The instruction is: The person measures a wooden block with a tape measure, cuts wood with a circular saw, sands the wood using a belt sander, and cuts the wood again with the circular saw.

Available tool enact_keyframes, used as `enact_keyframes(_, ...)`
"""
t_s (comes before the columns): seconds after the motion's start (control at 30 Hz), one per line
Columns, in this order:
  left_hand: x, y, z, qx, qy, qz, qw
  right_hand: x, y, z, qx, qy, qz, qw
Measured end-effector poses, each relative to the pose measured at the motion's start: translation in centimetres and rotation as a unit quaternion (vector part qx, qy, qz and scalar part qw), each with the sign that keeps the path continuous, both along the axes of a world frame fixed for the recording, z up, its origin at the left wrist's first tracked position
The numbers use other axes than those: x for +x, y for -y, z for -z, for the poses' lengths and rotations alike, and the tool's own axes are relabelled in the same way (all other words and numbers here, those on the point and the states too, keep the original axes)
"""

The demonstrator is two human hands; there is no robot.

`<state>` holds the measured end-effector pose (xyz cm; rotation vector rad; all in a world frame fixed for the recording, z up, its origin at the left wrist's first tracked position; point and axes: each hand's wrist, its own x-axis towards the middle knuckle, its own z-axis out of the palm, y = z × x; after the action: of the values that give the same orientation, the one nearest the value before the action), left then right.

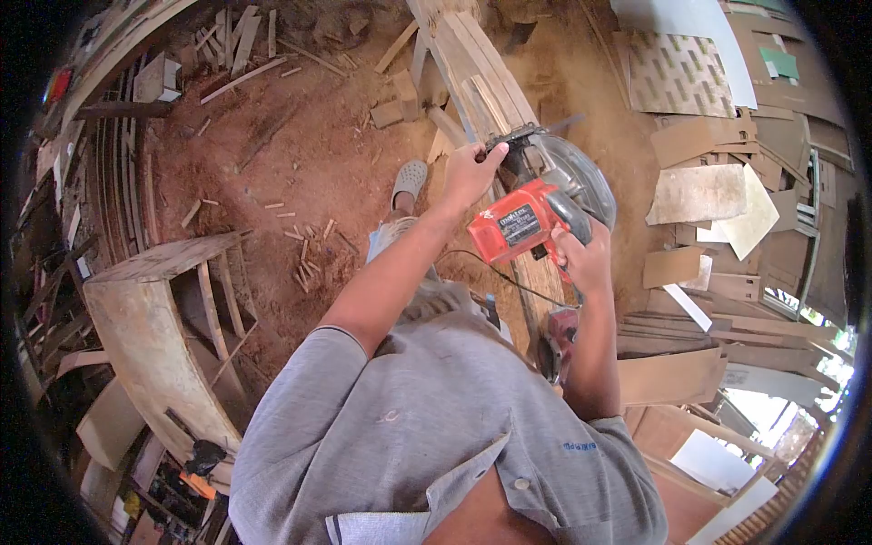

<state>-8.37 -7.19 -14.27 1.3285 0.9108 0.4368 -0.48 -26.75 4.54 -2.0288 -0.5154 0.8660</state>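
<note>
A red circular saw (pixel 513 221) with a clear-edged, dark round guard (pixel 581 177) rests on a long wooden plank (pixel 472 54). My right hand (pixel 583 259) is wrapped around its black rear handle. At the saw's front, my left hand (pixel 470 174) is closed with the thumb on the edge of the black base plate (pixel 520 136); the undersides of its fingers are hidden. A narrow wood strip (pixel 490 104) lies on the plank just ahead of the saw. The blade's contact with the wood is hidden.
Another red power tool (pixel 561 336) sits on the plank near my body, and a dark cord (pixel 509 277) runs beside it. Wood offcuts (pixel 309 254) litter the dirt floor. A wooden cabinet frame (pixel 136 309) stands at left; board pieces (pixel 699 195) are piled at right.
</note>
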Motion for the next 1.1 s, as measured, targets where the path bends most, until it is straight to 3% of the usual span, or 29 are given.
enact_keyframes(0.3,-0.3,-0.4,-0.7,-0.030,-0.011,0.016,0.999,-0.4,-0.7,-0.9,-0.004,-0.037,0.016,0.999)
enact_keyframes(0.5,-4.0,-0.4,-4.9,-0.176,-0.031,0.122,0.976,-0.3,-0.4,-1.3,-0.007,-0.023,0.008,1.000)
enact_keyframes(0.6,-7.4,0.4,-7.6,-0.239,0.010,0.251,0.938,-0.2,-0.4,-0.7,0.003,0.008,-0.010,1.000)
enact_keyframes(0.73,-8.5,2.1,-11.0,-0.080,-0.044,0.270,0.959,-0.3,-0.3,-0.8,0.004,0.024,-0.020,1.000)
enact_keyframes(1.1,-8.0,3.2,-10.4,-0.079,-0.050,0.241,0.966,-0.3,-0.4,-1.5,0.022,0.080,-0.037,0.996)
